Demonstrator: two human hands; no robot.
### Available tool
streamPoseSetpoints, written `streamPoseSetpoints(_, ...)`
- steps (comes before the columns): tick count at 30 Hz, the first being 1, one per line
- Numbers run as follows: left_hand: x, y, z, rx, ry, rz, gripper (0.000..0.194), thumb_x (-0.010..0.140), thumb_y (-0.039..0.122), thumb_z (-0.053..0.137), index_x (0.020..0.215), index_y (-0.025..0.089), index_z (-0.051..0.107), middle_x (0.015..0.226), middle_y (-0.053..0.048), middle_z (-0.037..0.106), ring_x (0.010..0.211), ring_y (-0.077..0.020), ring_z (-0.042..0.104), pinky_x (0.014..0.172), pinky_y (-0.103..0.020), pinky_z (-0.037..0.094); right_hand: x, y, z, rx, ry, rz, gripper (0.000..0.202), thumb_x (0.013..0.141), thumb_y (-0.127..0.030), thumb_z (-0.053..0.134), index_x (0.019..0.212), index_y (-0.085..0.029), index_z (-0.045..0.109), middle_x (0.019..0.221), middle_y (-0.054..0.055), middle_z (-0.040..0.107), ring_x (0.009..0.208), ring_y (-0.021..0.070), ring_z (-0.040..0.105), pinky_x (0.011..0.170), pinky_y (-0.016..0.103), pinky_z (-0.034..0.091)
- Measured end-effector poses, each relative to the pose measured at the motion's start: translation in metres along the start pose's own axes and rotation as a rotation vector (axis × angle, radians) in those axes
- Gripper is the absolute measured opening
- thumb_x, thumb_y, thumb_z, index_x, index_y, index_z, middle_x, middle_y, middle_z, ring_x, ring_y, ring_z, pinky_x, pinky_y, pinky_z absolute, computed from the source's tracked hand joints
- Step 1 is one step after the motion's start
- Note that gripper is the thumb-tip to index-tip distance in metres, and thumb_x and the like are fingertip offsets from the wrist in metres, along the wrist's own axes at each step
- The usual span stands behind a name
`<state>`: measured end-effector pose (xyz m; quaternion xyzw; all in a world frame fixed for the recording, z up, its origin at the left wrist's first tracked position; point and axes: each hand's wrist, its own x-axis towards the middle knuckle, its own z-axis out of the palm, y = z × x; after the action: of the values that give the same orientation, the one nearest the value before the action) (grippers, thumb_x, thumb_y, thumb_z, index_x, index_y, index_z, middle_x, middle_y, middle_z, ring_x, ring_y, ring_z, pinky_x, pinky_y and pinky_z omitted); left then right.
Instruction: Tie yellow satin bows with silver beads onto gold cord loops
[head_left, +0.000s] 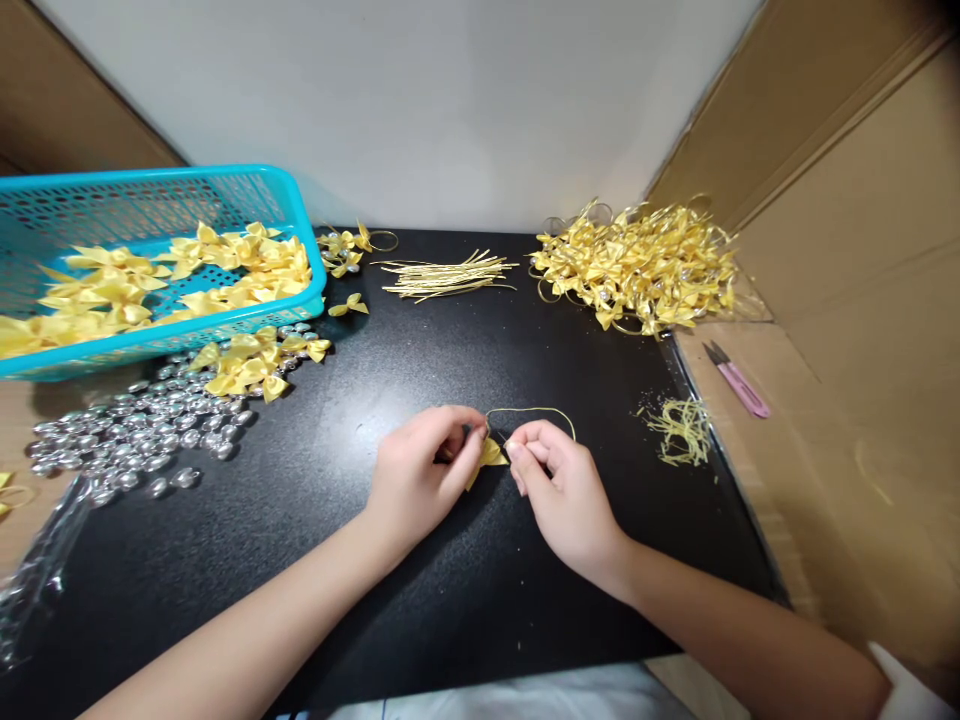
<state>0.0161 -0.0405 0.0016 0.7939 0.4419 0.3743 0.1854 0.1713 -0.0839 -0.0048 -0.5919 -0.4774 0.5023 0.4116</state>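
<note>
Head view: left hand point(420, 465) pinches a yellow ribbon bow point(492, 455) about midway between back and front edges of the black surface point(450, 620), apparently to steady it; right hand point(570, 500) pinches yellow cord point(529, 409), probably for fine control. Cut cords point(448, 276) lie near the back edge, pink-handled snips point(739, 385) beyond the right edge, presumably for easy reach

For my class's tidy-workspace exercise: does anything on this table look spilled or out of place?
Mildly. Beyond the right hand, thin yellow scraps lie tangled, unlike the roughly aligned cords farther back. Silver beads spread loosely beside the blue basket, perhaps deliberately.
</note>
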Motion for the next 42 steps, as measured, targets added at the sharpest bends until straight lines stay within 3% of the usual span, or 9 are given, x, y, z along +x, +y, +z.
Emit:
streamPoseSetpoints(5,0.0029,-0.0022,-0.0006,-0.216,0.005,-0.21,0.004,0.086,0.019,0.06,0.086,0.017,0.063,0.053,0.007,0.05,0.045,-0.0065,0.047,0.045,-0.017,0.039,0.0002,0.0001,-0.0014,0.032,-0.003,-0.012,0.021,0.092,-0.035,0.049,0.079,-0.019,0.052,0.055,-0.006,0.042,0.051,0.0088,0.038,0.05,0.022,0.031)
streamPoseSetpoints(10,0.0051,-0.0018,0.001,-0.561,-0.063,-0.425,0.007,0.085,0.024,0.061,0.086,0.016,0.062,0.055,0.006,0.048,0.048,-0.0076,0.049,0.045,-0.018,0.041,-0.0026,-0.0016,-0.0008,0.082,-0.092,-0.079,0.019,0.093,-0.032,0.049,0.079,-0.019,0.05,0.057,-0.005,0.046,0.052,0.0084,0.042,0.05,0.021,0.033)
streamPoseSetpoints(16,0.0021,0.0017,0.0004,-0.794,-0.167,-0.443,0.01,0.078,0.017,0.065,0.088,0.017,0.062,0.062,0.006,0.046,0.055,-0.0074,0.046,0.052,-0.018,0.044,-0.0026,0.0009,-0.0013,0.079,-0.057,-0.127,0.016,0.094,-0.028,0.05,0.082,-0.019,0.052,0.069,-0.002,0.058,0.064,0.0107,0.055,0.065,0.023,0.044)
streamPoseSetpoints(27,-0.004,0.002,0.0033,-0.663,-0.231,-0.357,0.011,0.082,0.017,0.065,0.091,0.016,0.061,0.064,0.006,0.045,0.061,-0.008,0.047,0.061,-0.021,0.044,-0.0024,0.0065,-0.0001,0.106,-0.037,-0.218,0.011,0.094,-0.024,0.05,0.084,-0.02,0.053,0.084,0.001,0.058,0.08,0.0136,0.059,0.075,0.027,0.048)
streamPoseSetpoints(36,-0.0029,0.0015,-0.0011,-0.383,-0.193,-0.256,0.005,0.083,0.018,0.062,0.082,0.015,0.065,0.065,0.001,0.061,0.06,-0.0098,0.055,0.059,-0.022,0.044,-0.0031,0.0063,0.0005,0.082,-0.022,-0.224,0.009,0.093,-0.022,0.051,0.085,-0.02,0.055,0.082,0.001,0.06,0.076,0.0127,0.059,0.072,0.026,0.049)
streamPoseSetpoints(42,-0.0004,0.0002,-0.0033,-0.337,-0.173,-0.229,0.006,0.081,0.015,0.063,0.079,0.015,0.069,0.066,0.001,0.065,0.061,-0.0104,0.058,0.059,-0.022,0.046,-0.0038,0.0061,-0.0005,0.047,-0.014,-0.23,0.009,0.093,-0.02,0.05,0.086,-0.019,0.056,0.082,0.001,0.063,0.076,0.0119,0.062,0.072,0.023,0.05)
